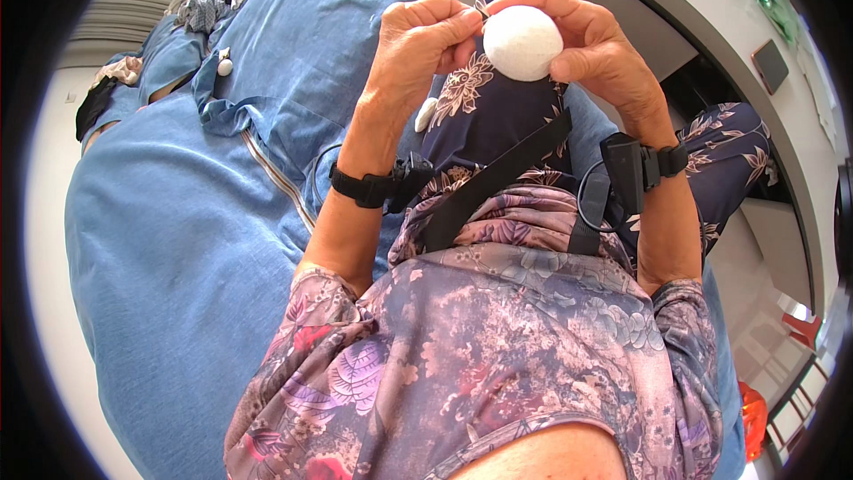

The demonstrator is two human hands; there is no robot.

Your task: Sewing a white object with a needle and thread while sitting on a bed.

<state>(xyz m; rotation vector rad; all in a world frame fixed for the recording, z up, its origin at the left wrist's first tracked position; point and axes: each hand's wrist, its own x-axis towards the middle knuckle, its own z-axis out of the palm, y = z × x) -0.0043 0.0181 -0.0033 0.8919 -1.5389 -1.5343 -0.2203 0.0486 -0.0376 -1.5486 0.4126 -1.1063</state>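
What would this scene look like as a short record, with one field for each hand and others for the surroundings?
Left hand: fingertips pinched at a thin strand, by the edge of the round white piece
Right hand: fingers and thumb hold the round white piece
Wrists: black straps on both
Clothing: patterned top, dark floral trousers
Left side: blue cover
Upper left: crumpled clothes

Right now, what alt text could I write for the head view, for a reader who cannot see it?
A person's right hand holds a white ball above dark floral trousers, while the left hand pinches at a thin loop beside it. A patterned top fills the lower middle; blue fabric spreads at left.
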